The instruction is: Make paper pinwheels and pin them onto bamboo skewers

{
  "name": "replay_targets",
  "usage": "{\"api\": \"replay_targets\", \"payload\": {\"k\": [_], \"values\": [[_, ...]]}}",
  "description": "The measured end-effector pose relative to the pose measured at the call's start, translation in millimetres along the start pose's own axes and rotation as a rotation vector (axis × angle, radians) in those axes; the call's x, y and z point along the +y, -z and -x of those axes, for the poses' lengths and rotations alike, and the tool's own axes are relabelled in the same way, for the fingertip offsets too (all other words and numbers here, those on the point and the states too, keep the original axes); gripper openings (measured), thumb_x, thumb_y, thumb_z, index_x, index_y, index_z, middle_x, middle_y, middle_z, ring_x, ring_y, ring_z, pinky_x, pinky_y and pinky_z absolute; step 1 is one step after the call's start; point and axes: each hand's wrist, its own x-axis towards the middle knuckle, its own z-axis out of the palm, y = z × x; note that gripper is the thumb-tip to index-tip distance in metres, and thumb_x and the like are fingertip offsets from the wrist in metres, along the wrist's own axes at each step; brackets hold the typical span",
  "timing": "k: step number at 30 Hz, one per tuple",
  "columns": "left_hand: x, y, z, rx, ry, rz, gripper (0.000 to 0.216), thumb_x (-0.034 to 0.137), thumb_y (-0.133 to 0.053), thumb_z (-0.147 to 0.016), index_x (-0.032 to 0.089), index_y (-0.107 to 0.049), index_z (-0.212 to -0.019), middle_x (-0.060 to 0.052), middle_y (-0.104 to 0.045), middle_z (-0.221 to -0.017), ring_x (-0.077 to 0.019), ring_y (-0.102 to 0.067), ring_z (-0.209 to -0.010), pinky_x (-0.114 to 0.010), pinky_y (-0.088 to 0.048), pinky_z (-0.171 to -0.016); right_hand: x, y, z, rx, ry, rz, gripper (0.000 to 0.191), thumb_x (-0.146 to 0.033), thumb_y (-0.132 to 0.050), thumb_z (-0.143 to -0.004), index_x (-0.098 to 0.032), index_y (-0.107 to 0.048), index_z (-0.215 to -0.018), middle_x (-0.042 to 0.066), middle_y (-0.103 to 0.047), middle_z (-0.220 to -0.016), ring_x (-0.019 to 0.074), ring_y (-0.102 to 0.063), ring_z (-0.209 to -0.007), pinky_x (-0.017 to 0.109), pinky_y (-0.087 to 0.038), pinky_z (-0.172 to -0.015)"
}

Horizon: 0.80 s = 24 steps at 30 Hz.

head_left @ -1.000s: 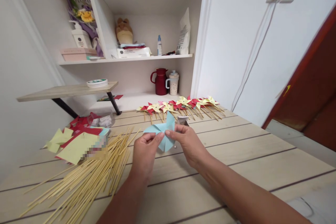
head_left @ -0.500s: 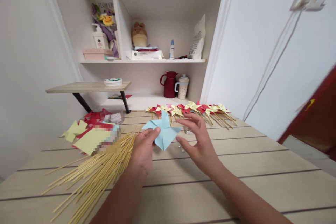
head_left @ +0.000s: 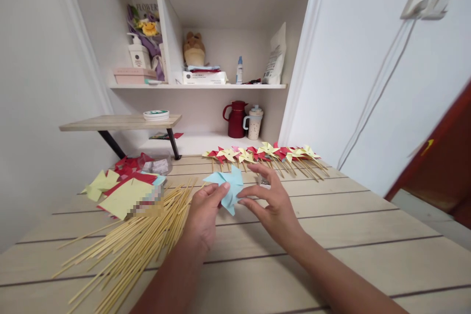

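My left hand (head_left: 201, 214) pinches a light blue folded paper pinwheel head (head_left: 227, 188) above the wooden table (head_left: 331, 235). My right hand (head_left: 274, 201) is beside it with fingers spread, its fingertips touching the paper's right edge. A heap of bamboo sticks (head_left: 128, 245) lies left of my left hand. A row of finished red and yellow pinwheels (head_left: 263, 153) lies along the far edge of the table.
Yellow and red paper sheets (head_left: 123, 189) lie at the far left. A small clear container (head_left: 264, 181) sits behind my right hand. Shelves at the back hold a red jug (head_left: 235, 118), a cup (head_left: 253, 121), bottles and boxes. A low side shelf (head_left: 121, 121) stands at left.
My right hand let go of the blue paper, spread open, then came back to touch its right edge. The left hand kept hold and turned the paper slightly.
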Motion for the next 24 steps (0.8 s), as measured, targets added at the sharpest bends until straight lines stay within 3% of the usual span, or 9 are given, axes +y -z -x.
{"api": "replay_targets", "payload": {"k": [3, 5, 7, 9, 12, 14, 16, 20, 24], "values": [[-1.0, -1.3, 0.5, 0.0, 0.013, 0.0, 0.026, 0.034, -0.084, -0.064, 0.013, -0.074, -0.077, -0.002, -0.069, -0.072, -0.0118, -0.06, -0.07, -0.024, -0.046, -0.072, -0.2, -0.8, -0.7, 0.019, -0.031, -0.039, 0.006, -0.023, -0.069, -0.085, -0.028, -0.072, -0.083, 0.006, -0.052, -0.129, 0.0285, -0.049, -0.126, 0.05, -0.042, -0.106], [0.5, -1.8, 0.6, 0.007, 0.018, 0.032, 0.027, 0.034, -0.084, -0.064, 0.013, -0.074, -0.078, -0.004, -0.071, -0.077, -0.0122, -0.061, -0.072, -0.025, -0.047, -0.074, -0.8, -0.9, -1.6, 0.035, -0.058, -0.068, 0.012, -0.025, -0.071, -0.083, -0.029, -0.071, -0.095, 0.007, -0.051, -0.13, 0.0284, -0.048, -0.127, 0.05, -0.04, -0.108], [2.9, -1.7, 0.6, 0.015, 0.015, 0.082, 0.028, 0.034, -0.085, -0.064, 0.013, -0.074, -0.079, -0.005, -0.072, -0.079, -0.0131, -0.062, -0.074, -0.026, -0.048, -0.075, -1.5, -0.2, -2.6, 0.039, -0.114, -0.119, 0.041, -0.026, -0.075, -0.08, -0.032, -0.063, -0.118, 0.008, -0.048, -0.136, 0.0293, -0.045, -0.131, 0.052, -0.037, -0.11], [5.0, -1.2, 0.5, 0.01, 0.01, 0.125, 0.029, 0.034, -0.085, -0.063, 0.013, -0.074, -0.079, -0.005, -0.072, -0.079, -0.0137, -0.062, -0.075, -0.026, -0.049, -0.076, -2.0, 0.9, -3.5, 0.001, -0.235, -0.259, 0.073, -0.028, -0.078, -0.075, -0.035, -0.043, -0.139, 0.009, -0.048, -0.139, 0.0295, -0.046, -0.13, 0.054, -0.035, -0.111], [5.4, -0.1, 0.2, -0.036, 0.014, 0.134, 0.028, 0.034, -0.084, -0.065, 0.013, -0.074, -0.081, -0.005, -0.072, -0.079, -0.0143, -0.062, -0.077, -0.026, -0.049, -0.076, -1.8, 2.6, -4.6, -0.155, -0.479, -0.635, 0.097, -0.033, -0.082, -0.071, -0.037, -0.024, -0.149, 0.007, -0.061, -0.123, 0.0274, -0.058, -0.116, 0.051, -0.044, -0.102], [4.1, 0.4, -0.3, -0.054, 0.019, 0.106, 0.028, 0.035, -0.083, -0.067, 0.013, -0.074, -0.082, -0.006, -0.072, -0.08, -0.0153, -0.063, -0.079, -0.027, -0.048, -0.078, -1.3, 3.5, -5.4, -0.219, -0.596, -0.822, 0.093, -0.035, -0.081, -0.071, -0.034, -0.028, -0.147, 0.005, -0.067, -0.106, 0.025, -0.064, -0.102, 0.044, -0.051, -0.09], [2.6, 0.3, -0.7, -0.048, 0.012, 0.067, 0.028, 0.035, -0.082, -0.068, 0.013, -0.074, -0.082, -0.007, -0.073, -0.082, -0.0159, -0.063, -0.079, -0.028, -0.048, -0.079, -1.3, 4.2, -6.5, -0.19, -0.641, -0.851, 0.077, -0.036, -0.079, -0.073, -0.031, -0.041, -0.14, 0.003, -0.067, -0.097, 0.0222, -0.065, -0.089, 0.037, -0.053, -0.078], [1.2, -2.5, 0.4, -0.041, -0.002, -0.002, 0.027, 0.037, -0.081, -0.068, 0.014, -0.074, -0.08, -0.006, -0.072, -0.08, -0.0151, -0.062, -0.076, -0.027, -0.047, -0.076, -3.4, 4.8, -7.7, -0.049, -0.529, -0.536, 0.047, -0.026, -0.07, -0.079, -0.029, -0.057, -0.124, 0.0, -0.061, -0.088, 0.0161, -0.059, -0.072, 0.031, -0.051, -0.067], [1.2, -5.2, 2.8, -0.014, -0.002, -0.033, 0.026, 0.036, -0.082, -0.067, 0.014, -0.074, -0.078, -0.004, -0.071, -0.077, -0.0138, -0.061, -0.075, -0.025, -0.047, -0.076, -6.5, 3.5, -6.0, 0.003, -0.343, -0.263, 0.044, -0.016, -0.06, -0.081, -0.028, -0.058, -0.123, 0.001, -0.059, -0.093, 0.0137, -0.057, -0.068, 0.03, -0.049, -0.066]]}}
